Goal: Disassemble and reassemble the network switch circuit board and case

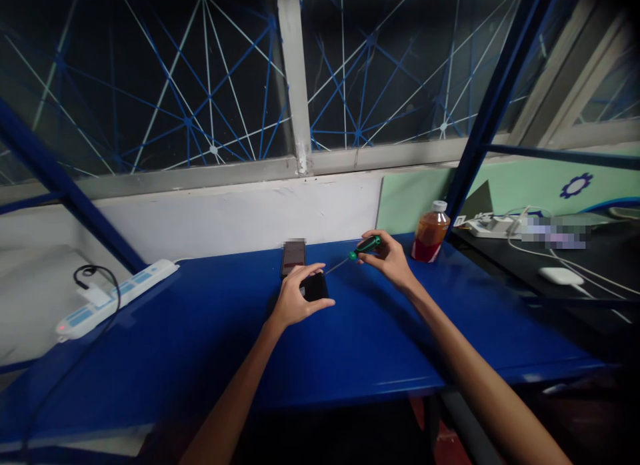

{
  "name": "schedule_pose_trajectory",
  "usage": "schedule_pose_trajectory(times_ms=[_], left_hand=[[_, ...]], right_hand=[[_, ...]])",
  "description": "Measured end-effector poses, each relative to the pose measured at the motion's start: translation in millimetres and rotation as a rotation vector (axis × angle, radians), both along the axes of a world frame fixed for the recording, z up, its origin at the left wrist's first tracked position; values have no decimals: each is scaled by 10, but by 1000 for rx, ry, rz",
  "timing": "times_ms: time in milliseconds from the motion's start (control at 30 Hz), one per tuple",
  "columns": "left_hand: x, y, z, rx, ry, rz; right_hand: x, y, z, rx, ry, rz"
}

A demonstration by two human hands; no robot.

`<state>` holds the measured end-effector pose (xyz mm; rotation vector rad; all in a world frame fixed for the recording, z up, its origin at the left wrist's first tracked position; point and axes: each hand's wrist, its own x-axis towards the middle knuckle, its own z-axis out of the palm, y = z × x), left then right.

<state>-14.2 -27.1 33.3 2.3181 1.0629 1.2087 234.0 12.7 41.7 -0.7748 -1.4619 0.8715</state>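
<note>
A small black box-like object (315, 289) sits in my left hand (294, 298), gripped between the thumb and fingers just above the blue table. What kind of thing it is I cannot make out. My right hand (390, 259) is closed around the green and black handle of a screwdriver (369, 244). The thin metal shaft slopes down to the left, its tip close to the right side of the black object; whether it touches I cannot tell. Behind my left hand a phone (293, 255) lies on the table, its lower end partly hidden by the fingers.
A bottle of orange-red drink (431, 231) stands at the back right of the blue table (360, 358). A white power strip (120, 298) with a black cable lies at the left. On the dark table at the right are a white charger (561, 276) and cables. Blue metal posts flank the table.
</note>
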Motion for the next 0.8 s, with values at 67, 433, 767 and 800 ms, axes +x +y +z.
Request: schedule_pose_trajectory(times_ms=[67, 433, 767, 800], left_hand=[[1, -2, 0, 2, 2, 2], [-2, 0, -4, -13, 0, -1], [-1, -2, -2, -25, 6, -3], [0, -2, -2, -27, 5, -5]], right_hand=[[6, -10, 15, -7, -21, -19], [-37, -38, -1, 6, -142, -248], [61, -33, 35, -51, -95, 23], [63, -30, 28, -47, -81, 36]])
